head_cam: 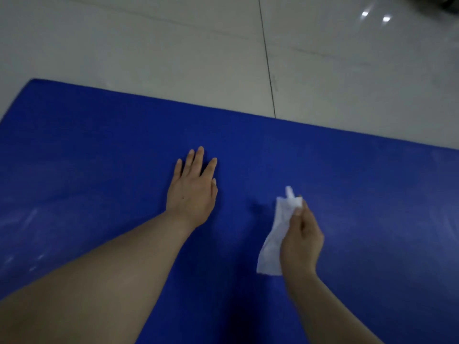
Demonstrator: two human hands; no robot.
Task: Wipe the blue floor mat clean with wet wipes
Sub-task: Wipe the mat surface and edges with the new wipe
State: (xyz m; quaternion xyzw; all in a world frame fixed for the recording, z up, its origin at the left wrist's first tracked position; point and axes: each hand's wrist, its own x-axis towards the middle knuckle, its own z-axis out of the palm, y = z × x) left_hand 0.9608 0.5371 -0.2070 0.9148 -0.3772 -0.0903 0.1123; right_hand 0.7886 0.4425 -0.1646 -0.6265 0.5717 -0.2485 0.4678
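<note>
My left hand [192, 189] lies flat on the blue foam floor mat [360, 194], palm down, fingers straight and a little spread, pointing away from me toward the mat's far edge. My right hand [301, 240] is raised just above the mat, to the right of the left hand and nearer to me, and its thumb and fingertips pinch the upper end of a white, crumpled wet wipe [274, 240]. The wipe hangs down from that pinch along the left side of my right hand; its long axis runs from the fingertips back toward my wrist, with a small twisted tip poking up beyond the fingers and the wider, loose end hanging lowest. I cannot tell whether the loose end touches the mat. The mat spreads beneath both hands and forearms, its long axis running left to right across my view, the far edge slanting so that it lies farther from me beyond my left hand than on the right. Pale streaks mark the mat well to the left of my left forearm, and fainter ones show far right of my right hand. Beyond the mat's far edge is a glossy light grey tiled floor [149, 45], with a dark grout line [267, 58] running away from me. No writing, brand or label can be read on anything.
</note>
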